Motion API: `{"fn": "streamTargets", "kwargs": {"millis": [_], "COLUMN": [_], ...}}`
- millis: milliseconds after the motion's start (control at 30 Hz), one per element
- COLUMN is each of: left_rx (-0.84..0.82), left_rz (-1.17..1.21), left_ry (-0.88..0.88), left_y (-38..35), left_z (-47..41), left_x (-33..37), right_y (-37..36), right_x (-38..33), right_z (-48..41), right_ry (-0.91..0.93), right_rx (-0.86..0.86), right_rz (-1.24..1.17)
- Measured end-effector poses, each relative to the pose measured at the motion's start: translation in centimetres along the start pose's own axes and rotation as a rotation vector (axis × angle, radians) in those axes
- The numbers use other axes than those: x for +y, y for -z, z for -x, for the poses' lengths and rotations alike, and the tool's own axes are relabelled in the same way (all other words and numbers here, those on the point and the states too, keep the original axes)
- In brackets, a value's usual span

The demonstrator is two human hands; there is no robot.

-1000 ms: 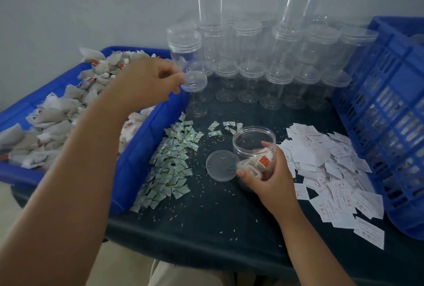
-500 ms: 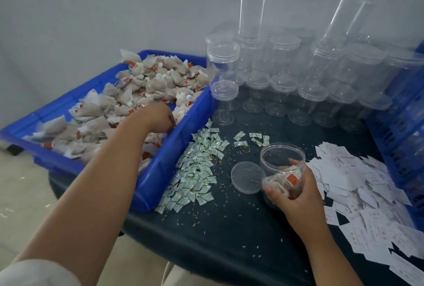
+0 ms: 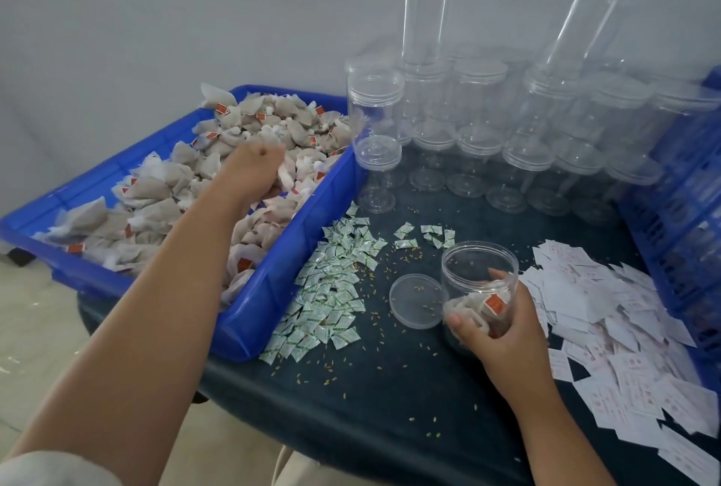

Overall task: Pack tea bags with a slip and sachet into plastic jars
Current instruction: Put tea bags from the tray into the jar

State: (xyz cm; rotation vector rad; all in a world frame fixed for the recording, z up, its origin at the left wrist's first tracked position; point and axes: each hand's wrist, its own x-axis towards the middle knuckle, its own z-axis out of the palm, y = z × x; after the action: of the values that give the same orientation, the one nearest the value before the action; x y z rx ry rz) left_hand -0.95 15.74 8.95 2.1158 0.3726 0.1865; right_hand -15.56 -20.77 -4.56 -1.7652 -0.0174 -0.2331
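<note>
Jar [image 3: 479, 271] in right hand [image 3: 503, 337], one lid [image 3: 415, 300], left hand [image 3: 249, 169] maybe gripping bags [image 3: 156, 189]

- A blue plastic tray [image 3: 273, 290] stands on the left side of the table, and its left part reaches out past the table edge.
- A blue crate [image 3: 671, 212] with slotted walls stands at the right side.
- The table [image 3: 370, 419] has a dark top.
- Small yellowish grains [image 3: 394, 271] lie scattered on the top, mostly near the middle.
- A plain grey wall [image 3: 195, 17] is behind.
- A pale floor [image 3: 39, 329] shows at the lower left.
</note>
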Motion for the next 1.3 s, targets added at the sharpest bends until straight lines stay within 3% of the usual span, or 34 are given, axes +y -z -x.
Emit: {"fn": "streamTargets", "kwargs": {"millis": [67, 267, 367, 500, 700, 800, 867, 1033, 1100, 1167, 1233, 1300], "left_rx": [0.002, -0.467, -0.555, -0.553, -0.706, -0.677, -0.46, 0.118, 0.221, 0.059, -0.294, -0.555], "left_rz": [0.072, 0.268, 0.125, -0.116, -0.398, -0.171, -0.087, -0.29, -0.45, -0.728, -0.914, -1.0], "left_ry": [-0.072, -0.303, -0.421, -0.56, -0.703, -0.606, -0.582, -0.586, -0.485, -0.252, -0.022, 0.073], "left_y": [0.1, -3.5, -7.7, -12.5, -14.2, -13.7, -12.5, -6.2, -2.2, 1.2, 2.3, 1.3], "left_z": [1.3, 7.6, 10.8, 13.9, 15.6, 15.5, 14.6, 10.7, 7.4, 3.8, 1.7, 1.5], "left_x": [2.0, 8.2, 9.3, 9.1, 7.4, 7.0, 6.9, 5.2, 4.5, 3.4, 1.9, 0.1], "right_y": [-0.1, -0.2, -0.2, -0.2, 0.3, 0.3, 0.2, 0.2, 0.3, 0.2, 0.2, 0.3], "right_x": [-0.2, -0.5, -0.5, -0.7, -1.1, -1.1, -0.9, -0.6, -0.6, -0.5, -0.5, -0.4], "right_z": [0.0, 0.1, 0.1, 0.2, 0.1, 0.1, 0.1, 0.1, 0.0, 0.1, 0.1, 0.1], "right_ry": [0.006, 0.023, 0.032, 0.035, 0.029, 0.03, 0.037, 0.033, 0.028, 0.025, 0.01, -0.008], "right_rx": [-0.004, -0.036, -0.044, -0.025, 0.043, 0.037, 0.017, -0.004, -0.01, -0.018, -0.031, -0.043], "right_rz": [0.0, -0.002, 0.014, -0.012, -0.037, -0.032, -0.035, -0.021, -0.02, -0.015, 0.0, 0.022]}}
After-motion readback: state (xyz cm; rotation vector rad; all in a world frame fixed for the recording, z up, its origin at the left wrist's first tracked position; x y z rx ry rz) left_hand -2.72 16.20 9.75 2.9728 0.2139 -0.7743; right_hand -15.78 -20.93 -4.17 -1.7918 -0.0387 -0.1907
